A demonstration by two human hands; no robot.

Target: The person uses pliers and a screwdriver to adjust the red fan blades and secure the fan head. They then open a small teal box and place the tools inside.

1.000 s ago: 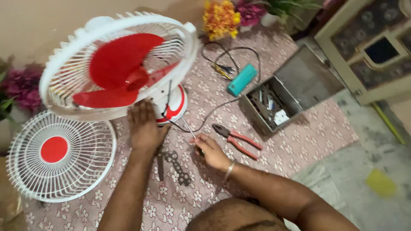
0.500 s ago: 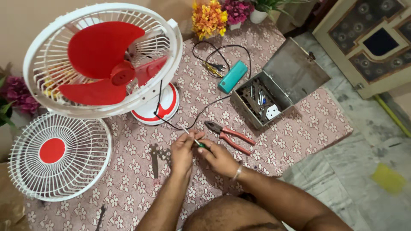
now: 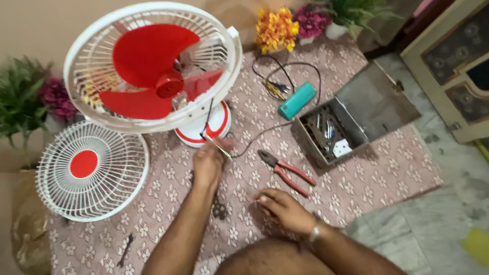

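On the floral-patterned pink cloth (image 3: 387, 168), the left hand (image 3: 209, 164) has its fingers pinched on a thin metal-tipped tool (image 3: 216, 145), just beside the round red-and-white base (image 3: 219, 125) of the white-caged table fan with red blades (image 3: 153, 66). The right hand (image 3: 282, 209) rests nearer the cloth's front edge with fingers curled on something small that I cannot make out. Red-handled pliers (image 3: 285, 170) lie between the hands and the open grey metal toolbox (image 3: 331, 135); a detached white fan grille with a red centre (image 3: 91, 170) lies at the left edge.
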